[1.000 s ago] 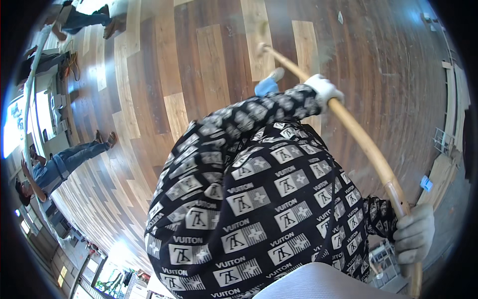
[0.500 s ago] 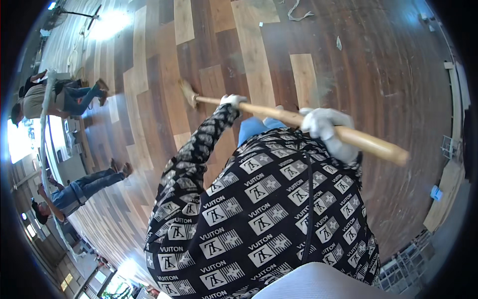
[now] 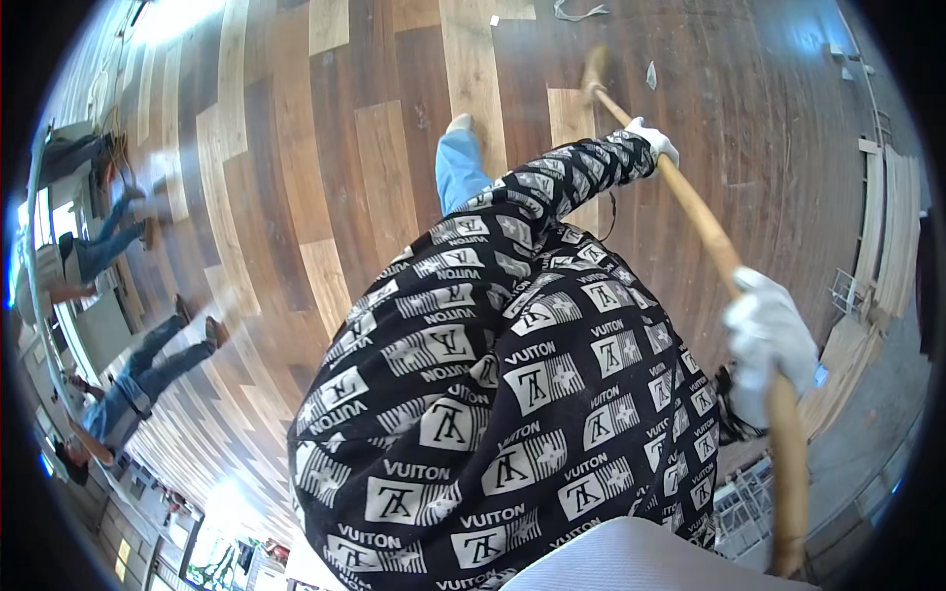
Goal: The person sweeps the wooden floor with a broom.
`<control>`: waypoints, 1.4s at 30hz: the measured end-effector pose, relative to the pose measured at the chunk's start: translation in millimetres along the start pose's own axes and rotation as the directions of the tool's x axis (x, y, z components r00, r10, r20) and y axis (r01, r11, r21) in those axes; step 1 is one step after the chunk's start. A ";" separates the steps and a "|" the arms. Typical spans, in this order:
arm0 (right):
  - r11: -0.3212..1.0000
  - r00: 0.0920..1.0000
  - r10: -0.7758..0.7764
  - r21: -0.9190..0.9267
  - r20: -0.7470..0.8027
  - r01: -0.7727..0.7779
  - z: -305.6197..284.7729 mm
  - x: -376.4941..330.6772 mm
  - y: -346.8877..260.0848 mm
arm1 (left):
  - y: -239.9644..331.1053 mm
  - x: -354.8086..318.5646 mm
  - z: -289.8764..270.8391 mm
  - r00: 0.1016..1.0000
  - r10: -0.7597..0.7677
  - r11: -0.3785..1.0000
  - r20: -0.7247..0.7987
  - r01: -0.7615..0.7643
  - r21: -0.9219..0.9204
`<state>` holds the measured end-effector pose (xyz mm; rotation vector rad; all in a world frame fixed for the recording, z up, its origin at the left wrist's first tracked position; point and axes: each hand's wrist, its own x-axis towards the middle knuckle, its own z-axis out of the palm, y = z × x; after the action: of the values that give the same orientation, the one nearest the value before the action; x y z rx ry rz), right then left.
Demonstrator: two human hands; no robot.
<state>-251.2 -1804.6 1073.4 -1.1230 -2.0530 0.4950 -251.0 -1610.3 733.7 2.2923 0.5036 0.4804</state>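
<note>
A broom [image 3: 705,219] with a long pale wooden handle crosses the right side, slanting from far to near. Its tan head [image 3: 596,71] lies on the plank floor [image 3: 374,167] ahead of me, slightly blurred. My left hand [image 3: 653,141], in a white glove, wraps around the handle nearer the head. Farther up, my right hand [image 3: 771,335], also white-gloved and blurred, is closed around the handle near my right side. The handle's thick end reaches past it toward the lower edge. My left arm stretches across my body.
Two people [image 3: 138,374] stand at the left beside a long pale rail [image 3: 41,305]. Scraps, among them a pale strip [image 3: 579,12] and a small clear piece [image 3: 651,75], lie on the floor. Stacked boards [image 3: 892,236] and metal racks [image 3: 754,507] line the right.
The broom head has swept from left to right across the floor, and the handle has turned steeper. Both hands have moved right with it; the right hand also came nearer to me.
</note>
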 end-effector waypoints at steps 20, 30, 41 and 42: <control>0.598 0.948 0.317 0.778 -0.005 -0.196 97.9 160.2 135.2 | -154.6 -212.5 -216.4 0.833 -0.553 0.791 -0.016 0.531 0.304; 0.631 0.578 0.775 0.352 -0.255 -0.691 -30.6 90.8 100.6 | -138.1 -12.7 -184.4 0.934 -0.204 0.979 0.292 0.201 0.042; 0.996 0.989 0.030 0.085 -0.145 -0.018 1.6 180.3 76.3 | -98.3 98.0 -143.0 0.947 0.170 0.984 0.274 -0.147 -0.104; 0.990 0.996 0.040 0.139 -0.075 -0.029 -17.1 170.6 62.7 | -81.9 85.4 -151.3 0.952 0.172 0.984 0.253 -0.154 -0.089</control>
<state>-263.2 -1627.6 1116.4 -1.0797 -1.9052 0.5922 -267.5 -1427.8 791.4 2.2967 0.1655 0.2636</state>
